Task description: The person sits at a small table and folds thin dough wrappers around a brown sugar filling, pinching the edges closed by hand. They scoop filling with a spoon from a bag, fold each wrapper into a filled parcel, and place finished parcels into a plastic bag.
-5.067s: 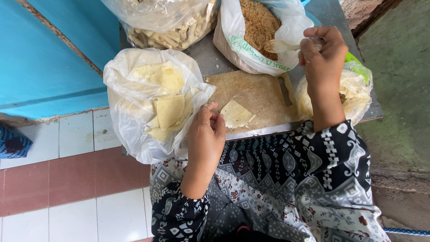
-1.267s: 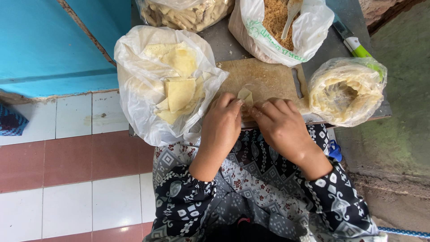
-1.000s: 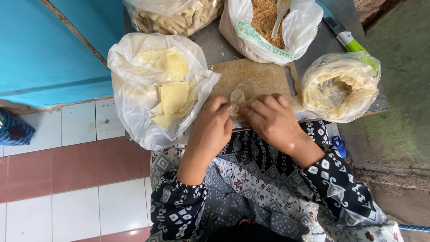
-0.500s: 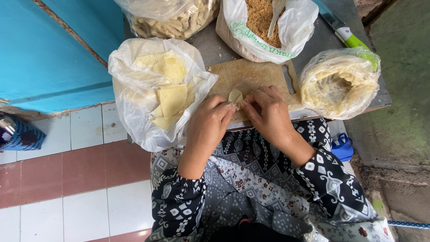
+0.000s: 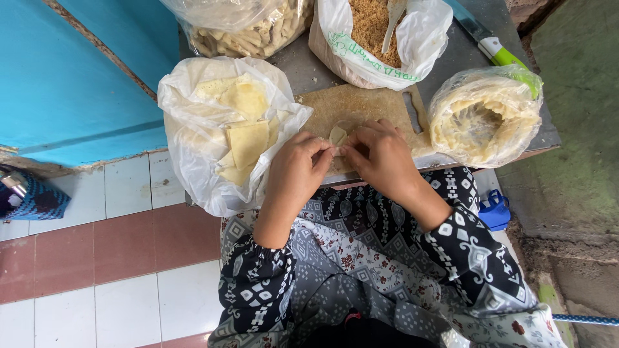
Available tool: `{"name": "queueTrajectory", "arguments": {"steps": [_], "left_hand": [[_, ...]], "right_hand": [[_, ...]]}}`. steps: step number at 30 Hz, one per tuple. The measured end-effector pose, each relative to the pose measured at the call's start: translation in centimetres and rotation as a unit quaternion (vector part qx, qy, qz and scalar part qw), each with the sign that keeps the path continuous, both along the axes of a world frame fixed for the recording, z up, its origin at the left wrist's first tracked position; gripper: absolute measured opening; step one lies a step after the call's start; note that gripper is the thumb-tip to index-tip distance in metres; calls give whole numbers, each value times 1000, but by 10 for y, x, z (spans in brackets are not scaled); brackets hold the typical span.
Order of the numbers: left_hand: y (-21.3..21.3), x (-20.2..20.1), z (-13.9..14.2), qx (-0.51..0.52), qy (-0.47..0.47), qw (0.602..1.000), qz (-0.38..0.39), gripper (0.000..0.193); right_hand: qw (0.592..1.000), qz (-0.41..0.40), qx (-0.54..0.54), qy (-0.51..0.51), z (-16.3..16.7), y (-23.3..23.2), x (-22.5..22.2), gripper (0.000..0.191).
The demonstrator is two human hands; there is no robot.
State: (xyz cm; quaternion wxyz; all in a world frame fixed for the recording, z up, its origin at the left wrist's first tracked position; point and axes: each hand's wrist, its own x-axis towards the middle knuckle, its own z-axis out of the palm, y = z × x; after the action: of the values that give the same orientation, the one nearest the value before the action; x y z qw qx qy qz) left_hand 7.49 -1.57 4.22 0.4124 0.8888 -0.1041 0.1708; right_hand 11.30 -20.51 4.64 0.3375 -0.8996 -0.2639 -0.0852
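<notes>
At far left a bag of wrappers (image 5: pixel 225 129) sits open beside the board (image 5: pixel 361 109). Your left hand (image 5: pixel 298 166) and right hand (image 5: pixel 380 154) meet over the board, fingertips of both pinching one small folded wrapper (image 5: pixel 338 135) between them. At right stands a bag of dough (image 5: pixel 483 116).

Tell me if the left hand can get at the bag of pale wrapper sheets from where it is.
Probably yes: the left hand sits right beside the open bag of wrapper sheets, nothing between them, though its fingers now pinch a small wrapper.
</notes>
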Motion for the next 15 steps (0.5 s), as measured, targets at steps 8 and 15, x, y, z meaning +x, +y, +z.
{"name": "queueTrajectory", "arguments": {"steps": [8, 15], "left_hand": [[-3, 8, 1, -4, 38, 999, 3, 10], [4, -7, 6, 89, -59, 994, -28, 14]], "right_hand": [[999, 31, 19, 28, 0, 1, 11, 13], [975, 130, -35, -176, -2, -15, 1, 27]]}}
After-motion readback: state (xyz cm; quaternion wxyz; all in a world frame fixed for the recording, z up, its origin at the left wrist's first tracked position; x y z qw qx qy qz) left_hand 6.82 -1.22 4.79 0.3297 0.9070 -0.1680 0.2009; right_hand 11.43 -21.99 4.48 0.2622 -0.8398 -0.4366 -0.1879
